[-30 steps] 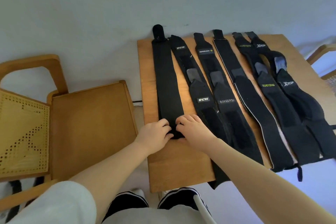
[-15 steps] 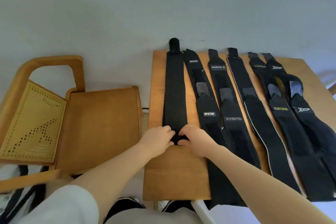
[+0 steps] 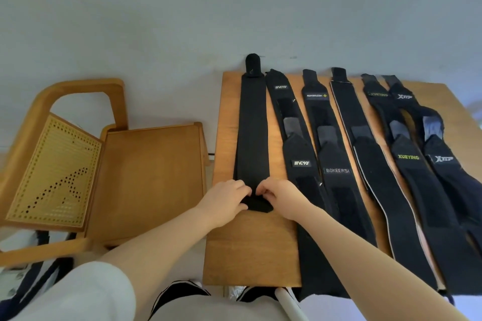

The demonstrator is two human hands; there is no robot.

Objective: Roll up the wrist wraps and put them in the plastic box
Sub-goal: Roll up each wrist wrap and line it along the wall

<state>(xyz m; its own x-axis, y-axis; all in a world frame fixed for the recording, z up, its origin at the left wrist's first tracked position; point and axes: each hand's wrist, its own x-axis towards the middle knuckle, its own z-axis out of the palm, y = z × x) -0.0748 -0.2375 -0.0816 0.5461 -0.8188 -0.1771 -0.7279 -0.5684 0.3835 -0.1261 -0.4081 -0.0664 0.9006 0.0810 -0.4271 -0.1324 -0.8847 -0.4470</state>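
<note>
Wrist wrap (image 3: 252, 125), leftmost on bench (image 3: 250, 250): roll at near end fatter than a sec ago, left hand (image 3: 226, 199) and right hand (image 3: 280, 197) both pinching it; first roll only begun, box not visible

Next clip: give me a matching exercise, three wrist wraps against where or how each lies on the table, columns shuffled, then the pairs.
Things:
1. plain black wrap
2. BOKEERSI wrap
3. XUEYING wrap

Places or states:
A. second from the table's right end
B. near end being rolled by left hand and right hand
C. third from the left, lying flat

Pairs: 1-B, 2-C, 3-A
</note>
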